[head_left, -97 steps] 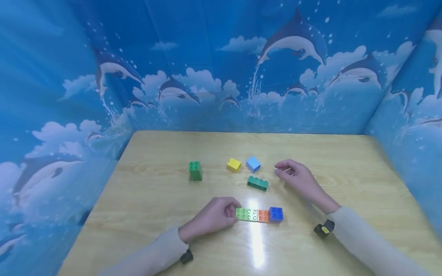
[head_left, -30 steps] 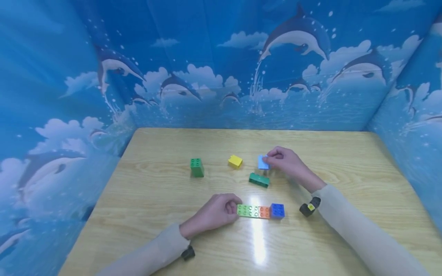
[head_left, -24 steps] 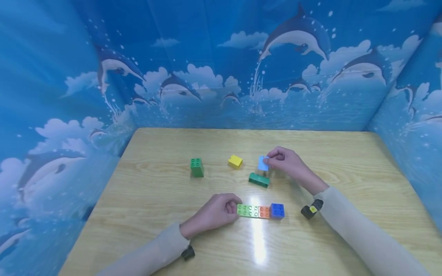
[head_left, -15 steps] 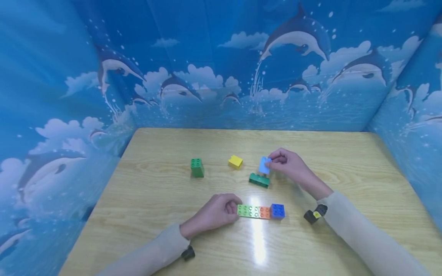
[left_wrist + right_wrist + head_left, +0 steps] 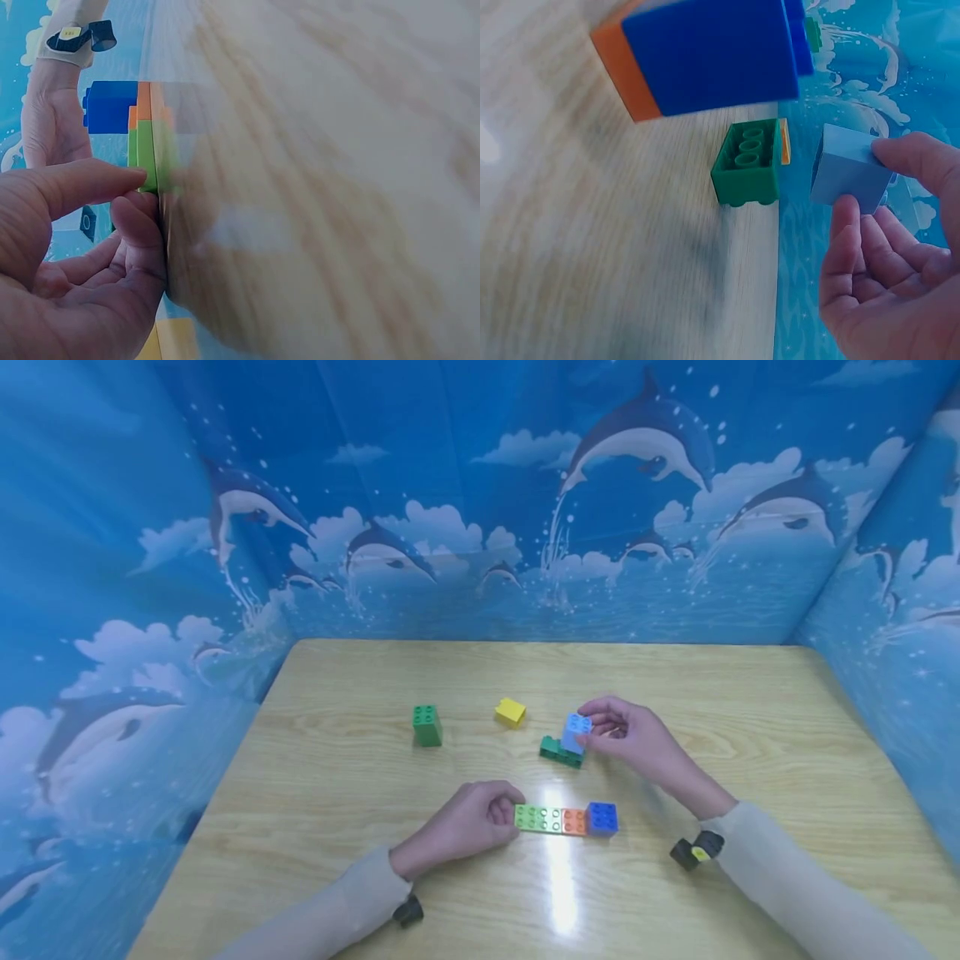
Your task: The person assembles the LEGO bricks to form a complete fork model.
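My left hand (image 5: pixel 468 818) pinches the left end of a light green toy brick (image 5: pixel 536 818) lying flat on the table; thumb and index finger meet its edge in the left wrist view. Against its right end sits an orange brick (image 5: pixel 574 821), with a dark blue brick (image 5: pixel 602 818) stacked on an orange base at the far end. My right hand (image 5: pixel 637 739) holds a light blue brick (image 5: pixel 851 169) between thumb and fingers, lifted, its studs upward in the head view. Below it, a dark green brick (image 5: pixel 748 161) lies tipped over, hollow underside showing.
A yellow brick (image 5: pixel 510 712) lies on its side farther back. To its left stands a tall green brick (image 5: pixel 427 726), studs up. The wooden table (image 5: pixel 337 760) is bordered by a blue dolphin-print curtain (image 5: pixel 465 602) at the back and sides.
My right hand reached the light blue brick, picked it up, and brought it nearer, over the dark green brick, turning its studs upward. The left hand kept its hold.
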Available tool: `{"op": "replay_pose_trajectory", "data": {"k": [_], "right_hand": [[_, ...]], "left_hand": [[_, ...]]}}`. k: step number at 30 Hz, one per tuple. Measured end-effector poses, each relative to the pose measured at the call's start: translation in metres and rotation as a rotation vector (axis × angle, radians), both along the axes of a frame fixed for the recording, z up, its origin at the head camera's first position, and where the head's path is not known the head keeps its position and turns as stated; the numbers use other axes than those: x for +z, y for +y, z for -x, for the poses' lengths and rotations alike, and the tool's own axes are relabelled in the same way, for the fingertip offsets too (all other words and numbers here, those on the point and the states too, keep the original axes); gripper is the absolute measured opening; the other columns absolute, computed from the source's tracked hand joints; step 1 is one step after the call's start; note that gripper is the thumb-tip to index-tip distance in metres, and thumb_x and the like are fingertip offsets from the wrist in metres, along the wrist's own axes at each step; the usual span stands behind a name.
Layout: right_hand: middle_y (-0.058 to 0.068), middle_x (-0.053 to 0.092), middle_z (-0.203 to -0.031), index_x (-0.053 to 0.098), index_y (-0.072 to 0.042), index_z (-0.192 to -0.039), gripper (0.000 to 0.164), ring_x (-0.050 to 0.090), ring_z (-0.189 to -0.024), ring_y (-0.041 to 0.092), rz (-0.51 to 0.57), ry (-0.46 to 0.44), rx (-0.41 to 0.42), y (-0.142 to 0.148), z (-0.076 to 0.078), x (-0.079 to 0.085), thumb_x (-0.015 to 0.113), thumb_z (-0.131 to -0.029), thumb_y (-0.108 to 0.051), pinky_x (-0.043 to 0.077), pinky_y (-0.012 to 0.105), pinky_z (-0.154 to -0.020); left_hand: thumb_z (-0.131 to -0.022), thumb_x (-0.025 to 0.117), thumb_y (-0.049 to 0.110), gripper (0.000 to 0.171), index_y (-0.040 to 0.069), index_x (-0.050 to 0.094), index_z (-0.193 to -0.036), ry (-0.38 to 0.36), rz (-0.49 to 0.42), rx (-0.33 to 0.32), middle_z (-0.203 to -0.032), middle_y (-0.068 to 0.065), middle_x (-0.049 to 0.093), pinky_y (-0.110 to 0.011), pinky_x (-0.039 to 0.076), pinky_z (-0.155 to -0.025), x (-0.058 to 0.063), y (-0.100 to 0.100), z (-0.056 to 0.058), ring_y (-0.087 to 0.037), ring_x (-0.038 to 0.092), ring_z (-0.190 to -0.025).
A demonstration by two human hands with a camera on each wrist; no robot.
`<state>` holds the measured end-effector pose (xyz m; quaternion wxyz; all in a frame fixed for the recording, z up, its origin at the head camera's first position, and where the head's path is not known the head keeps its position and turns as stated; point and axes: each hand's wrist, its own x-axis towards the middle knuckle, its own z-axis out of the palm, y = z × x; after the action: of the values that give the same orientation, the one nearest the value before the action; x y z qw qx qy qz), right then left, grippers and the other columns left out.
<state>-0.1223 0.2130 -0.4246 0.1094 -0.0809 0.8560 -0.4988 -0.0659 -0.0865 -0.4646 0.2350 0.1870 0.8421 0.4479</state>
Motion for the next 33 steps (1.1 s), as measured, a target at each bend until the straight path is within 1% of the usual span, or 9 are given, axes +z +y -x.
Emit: {"op": "replay_pose_trajectory", "data": {"k": [4,10,15,18,21,26,29,33], "right_hand": [[0.007,0.073,-0.115,0.071,-0.008,-0.136,0.046,0.068,-0.107,0.025,-0.008,-0.012,0.000,-0.001,-0.007,0.002,0.084,-0.099,-0.033,0.057,0.042,-0.095],[0.009,0.072,-0.117,0.072,-0.009,-0.135,0.046,0.068,-0.106,0.028,0.033,-0.062,-0.017,-0.002,-0.018,0.005,0.085,-0.097,-0.032,0.060,0.041,-0.092],[0.009,0.071,-0.118,0.073,-0.010,-0.134,0.044,0.069,-0.104,0.028,0.050,-0.076,-0.018,-0.006,-0.027,0.007,0.086,-0.097,-0.029,0.062,0.039,-0.088],[0.009,0.072,-0.120,0.073,-0.010,-0.134,0.043,0.069,-0.105,0.027,0.044,-0.072,-0.009,-0.007,-0.032,0.006,0.086,-0.097,-0.028,0.062,0.037,-0.087],[0.008,0.073,-0.122,0.074,-0.011,-0.134,0.042,0.069,-0.106,0.028,0.048,-0.065,0.000,-0.008,-0.038,0.005,0.086,-0.096,-0.026,0.062,0.039,-0.086],[0.002,0.074,-0.122,0.075,-0.013,-0.132,0.040,0.067,-0.114,0.027,0.056,-0.011,0.047,-0.009,-0.048,0.002,0.086,-0.096,-0.027,0.059,0.043,-0.094],[0.000,0.075,-0.121,0.075,-0.012,-0.131,0.040,0.066,-0.116,0.027,0.047,0.027,0.077,-0.010,-0.054,-0.001,0.087,-0.096,-0.026,0.058,0.044,-0.099],[0.000,0.074,-0.122,0.074,-0.011,-0.134,0.044,0.067,-0.113,0.026,0.023,0.036,0.085,-0.011,-0.061,-0.002,0.088,-0.095,-0.026,0.058,0.045,-0.096]], "left_hand": [[-0.089,0.084,0.000,0.041,0.002,0.073,-0.128,-0.004,-0.003,0.000,-0.092,0.007,0.069,-0.025,0.060,-0.076,-0.001,0.000,0.000,-0.010,0.067,-0.083],[-0.089,0.083,0.002,0.041,0.002,0.073,-0.129,-0.004,0.000,-0.002,-0.093,0.007,0.069,-0.025,0.060,-0.077,-0.002,0.000,0.001,-0.010,0.067,-0.084],[-0.089,0.084,0.002,0.041,0.003,0.073,-0.128,-0.006,0.000,0.003,-0.093,0.007,0.069,-0.025,0.060,-0.077,-0.003,-0.001,0.002,-0.010,0.067,-0.084],[-0.089,0.084,0.002,0.041,0.002,0.073,-0.128,-0.013,-0.007,0.005,-0.093,0.006,0.069,-0.025,0.060,-0.077,-0.003,-0.001,0.001,-0.011,0.068,-0.084],[-0.089,0.084,0.002,0.040,0.002,0.073,-0.128,-0.014,-0.009,0.008,-0.093,0.006,0.069,-0.026,0.060,-0.077,-0.003,-0.001,0.002,-0.011,0.068,-0.084],[-0.089,0.083,0.001,0.039,0.003,0.074,-0.127,0.002,0.000,0.008,-0.092,0.007,0.069,-0.025,0.060,-0.076,-0.004,-0.001,0.002,-0.011,0.067,-0.083],[-0.089,0.083,0.001,0.039,0.003,0.074,-0.126,0.001,0.005,0.007,-0.091,0.007,0.069,-0.025,0.060,-0.075,-0.003,-0.001,0.002,-0.010,0.067,-0.083],[-0.089,0.083,0.001,0.039,0.003,0.073,-0.127,-0.008,0.007,0.006,-0.092,0.007,0.069,-0.025,0.060,-0.076,-0.003,0.000,0.002,-0.011,0.067,-0.083]]}}
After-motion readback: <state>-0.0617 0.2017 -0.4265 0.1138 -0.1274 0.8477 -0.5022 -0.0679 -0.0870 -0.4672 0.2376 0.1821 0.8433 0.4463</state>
